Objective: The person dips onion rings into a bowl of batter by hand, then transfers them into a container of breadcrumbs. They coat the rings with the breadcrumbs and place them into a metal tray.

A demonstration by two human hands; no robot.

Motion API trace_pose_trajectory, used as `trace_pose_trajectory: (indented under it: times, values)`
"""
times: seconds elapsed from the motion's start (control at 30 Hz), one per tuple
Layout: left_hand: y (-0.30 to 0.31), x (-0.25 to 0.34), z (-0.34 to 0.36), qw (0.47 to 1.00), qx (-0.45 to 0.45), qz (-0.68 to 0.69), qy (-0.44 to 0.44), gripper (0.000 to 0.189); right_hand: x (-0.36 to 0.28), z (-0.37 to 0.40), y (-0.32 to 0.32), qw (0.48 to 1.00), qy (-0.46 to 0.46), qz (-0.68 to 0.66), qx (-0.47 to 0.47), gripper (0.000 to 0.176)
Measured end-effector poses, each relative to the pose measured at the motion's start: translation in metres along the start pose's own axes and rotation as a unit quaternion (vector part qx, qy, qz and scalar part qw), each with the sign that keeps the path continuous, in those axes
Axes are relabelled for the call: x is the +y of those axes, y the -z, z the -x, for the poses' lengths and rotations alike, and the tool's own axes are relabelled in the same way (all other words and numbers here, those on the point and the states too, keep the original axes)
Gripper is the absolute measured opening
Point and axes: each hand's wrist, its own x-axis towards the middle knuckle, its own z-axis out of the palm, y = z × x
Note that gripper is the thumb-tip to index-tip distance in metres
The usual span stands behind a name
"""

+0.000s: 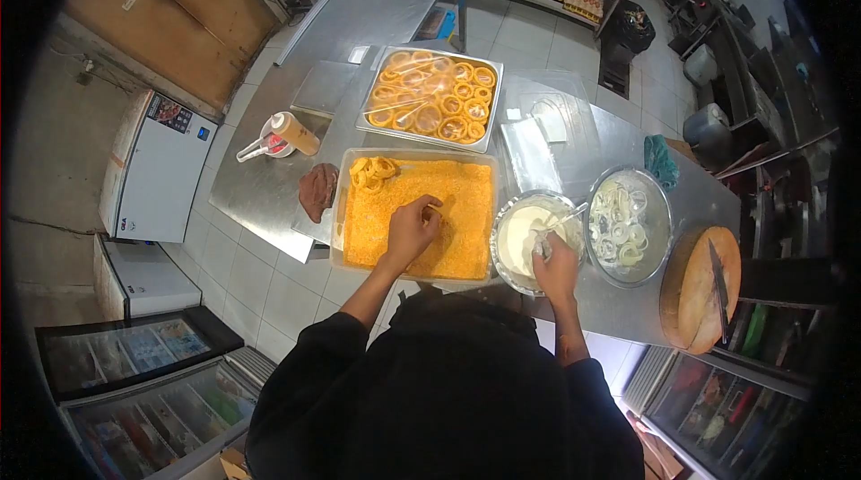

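My left hand [414, 231] is over a clear tub [337, 251] of orange crumbs [377, 233], its fingers curled together around something I cannot make out. Several coated rings [370, 174] lie in the tub's far left corner. My right hand [555, 262] is at a bowl of pale batter [517, 233], fingers closed and smeared white; what they hold is hidden. A whisk or spoon handle [574, 214] sticks out of this bowl toward the right. Right of it, a metal bowl [666, 251] holds pale, floured onion rings [619, 224].
Beyond the tub stands a metal tray [493, 76] of coated rings under film. A squeeze bottle [294, 134], a white strainer [260, 147] and a brown cloth [317, 192] lie left. At right are a green cloth [661, 161] and a round chopping board [693, 287] bearing a knife [719, 287].
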Motion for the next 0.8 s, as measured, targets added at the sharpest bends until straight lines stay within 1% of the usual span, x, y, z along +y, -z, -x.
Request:
trace_pose_trajectory:
  times: [0.07,0.27,0.33,0.37,0.43,0.47,0.53,0.57,0.63,0.67,0.73,0.77,0.8]
  values:
    - [-0.001,-0.013,0.007,1.000,0.009,-0.001,-0.008,0.019,0.000,0.000,0.000,1.000,0.007,-0.009,0.009,0.031]
    - [0.006,-0.019,0.023,0.998,-0.007,-0.045,0.034,0.023,0.000,0.000,0.000,1.000,0.003,-0.003,0.007,0.032]
    - [0.009,-0.014,0.027,0.984,-0.085,-0.128,0.086,0.033,-0.001,0.000,0.001,1.000,0.002,-0.002,0.002,0.033]
    - [0.010,-0.011,0.030,0.984,-0.085,-0.127,0.087,0.033,-0.001,0.000,0.001,1.000,0.000,-0.003,-0.003,0.033]
    - [0.008,-0.004,0.039,0.944,-0.159,-0.283,0.060,0.042,0.000,0.000,0.000,1.000,0.001,-0.002,-0.006,0.033]
    - [0.004,-0.008,0.042,0.944,-0.158,-0.282,0.061,0.042,0.000,0.000,0.000,1.000,0.001,-0.002,-0.008,0.033]
    - [-0.009,-0.025,0.046,0.965,-0.150,-0.213,0.026,0.041,-0.002,0.000,0.001,1.000,-0.001,-0.001,-0.011,0.033]
    - [-0.016,-0.034,0.043,0.965,-0.151,-0.213,0.025,0.041,-0.003,0.000,0.001,1.000,-0.004,0.001,-0.011,0.033]
    - [-0.022,-0.038,0.035,0.995,-0.064,-0.075,-0.029,0.037,0.000,0.000,0.001,1.000,0.000,0.006,-0.007,0.033]
    - [-0.024,-0.040,0.032,0.995,-0.065,-0.075,-0.029,0.037,0.001,0.000,0.000,1.000,0.005,0.009,-0.005,0.033]
    - [-0.015,-0.014,0.019,0.998,-0.032,0.057,-0.016,0.034,0.001,0.000,-0.001,1.000,0.006,0.004,-0.004,0.033]
    - [-0.016,-0.011,0.015,0.998,-0.032,0.056,-0.016,0.034,0.001,0.000,-0.001,1.000,0.009,0.000,-0.003,0.032]
    - [-0.019,-0.010,0.011,0.999,0.005,-0.011,-0.038,0.035,0.000,0.000,-0.001,1.000,0.010,0.000,-0.002,0.032]
